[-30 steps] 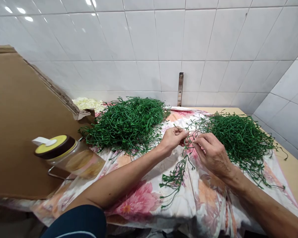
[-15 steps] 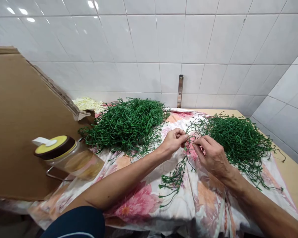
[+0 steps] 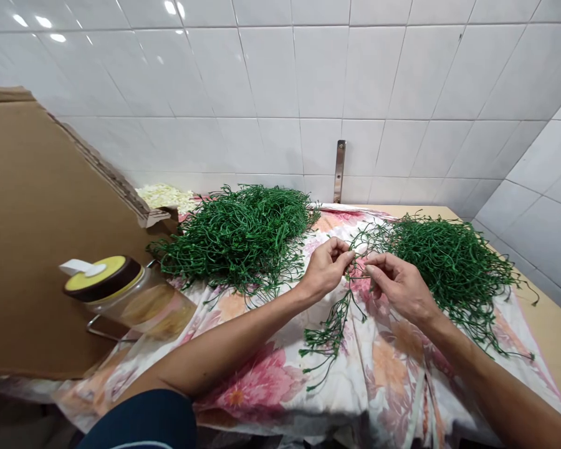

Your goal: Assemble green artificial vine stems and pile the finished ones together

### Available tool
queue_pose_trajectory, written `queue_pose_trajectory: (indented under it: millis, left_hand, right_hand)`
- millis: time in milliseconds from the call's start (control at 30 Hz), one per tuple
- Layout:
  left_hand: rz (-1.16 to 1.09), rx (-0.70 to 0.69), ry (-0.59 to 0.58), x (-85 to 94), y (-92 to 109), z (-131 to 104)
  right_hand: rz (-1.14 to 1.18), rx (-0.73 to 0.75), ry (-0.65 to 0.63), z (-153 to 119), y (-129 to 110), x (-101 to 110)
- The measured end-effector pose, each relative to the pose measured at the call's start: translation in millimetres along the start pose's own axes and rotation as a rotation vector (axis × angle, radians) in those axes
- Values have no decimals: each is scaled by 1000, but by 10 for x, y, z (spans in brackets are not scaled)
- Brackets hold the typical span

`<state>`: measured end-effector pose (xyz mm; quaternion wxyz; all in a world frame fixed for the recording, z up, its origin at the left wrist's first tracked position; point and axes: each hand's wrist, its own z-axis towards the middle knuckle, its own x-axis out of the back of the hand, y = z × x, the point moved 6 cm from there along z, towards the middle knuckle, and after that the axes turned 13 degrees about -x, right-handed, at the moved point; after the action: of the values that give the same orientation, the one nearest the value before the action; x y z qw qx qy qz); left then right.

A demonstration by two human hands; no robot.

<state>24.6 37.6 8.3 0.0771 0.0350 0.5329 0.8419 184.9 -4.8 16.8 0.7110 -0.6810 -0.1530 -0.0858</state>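
Observation:
My left hand (image 3: 330, 267) pinches thin green stems near the middle of the cloth. From its fingertips a strand of green stems (image 3: 331, 330) hangs down and lies on the floral cloth (image 3: 257, 380). Just to the right, my right hand (image 3: 397, 280) is closed, its thumb and index finger together at a thin stem of the same strand. A big pile of green stems (image 3: 243, 237) lies left of my hands. Another pile (image 3: 449, 259) spreads out behind and to the right of my right hand.
A cardboard box (image 3: 42, 237) stands at the left, with a yellow-lidded jar (image 3: 154, 308) leaning beside it. Pale small pieces (image 3: 166, 197) lie behind the left pile. A metal strip (image 3: 340, 171) is on the tiled wall (image 3: 271, 75) at the back.
My right hand has turned slightly and its fingers have shifted at the stems. The hanging strand has swung a little. My left hand keeps its pinch in nearly the same place.

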Motion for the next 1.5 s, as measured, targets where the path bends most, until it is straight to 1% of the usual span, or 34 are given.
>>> queue_pose_trajectory:
  millis: [133,267,367,433,533,633,733,867,933,1033,1133,1267,1400,1500]
  left_hand:
    - [17,-23,-50,-57,41,-43]
    - [-20,17,-41,-97,85,-83]
    - [-53,62,-33,-117,84,-109]
    - [-56,75,-32,-120,77,-120]
    - [-46,68,-24,-109,79,-123]
    - [-12,42,-22,-94,102,-114]
    - [24,-18,-25,-81,143,-94]
    - [21,-64,-31,-65,147,-70]
    - [5,-57,-50,-69,118,-65]
    - [10,-42,-74,-75,71,-67]
    - [47,-31,-77,-74,34,-75]
    - [39,-18,-83,-88,-6,-84]
    - [43,-30,-76,-87,-11,-78]
    - [31,-26,-67,-84,20,-69]
  right_hand:
    - [-53,20,20,34,59,-5]
    - [-96,23,-4,40,88,-45]
    - [-108,44,-85,39,82,-114]
    - [-75,53,-145,48,91,-165]
    - [7,22,-179,83,141,-202]
    - [-5,15,-160,104,167,-204]
    - [-78,57,-109,90,135,-180]
    - [-146,93,-83,44,75,-163]
    - [-230,139,-48,19,39,-150]
    - [-392,249,5,-20,-2,-151]
    - [-486,303,-40,-36,26,-203]
    - [-471,245,-133,-19,87,-256]
    - [-379,155,-175,-3,80,-258]
    - [-321,100,-210,2,68,-269]
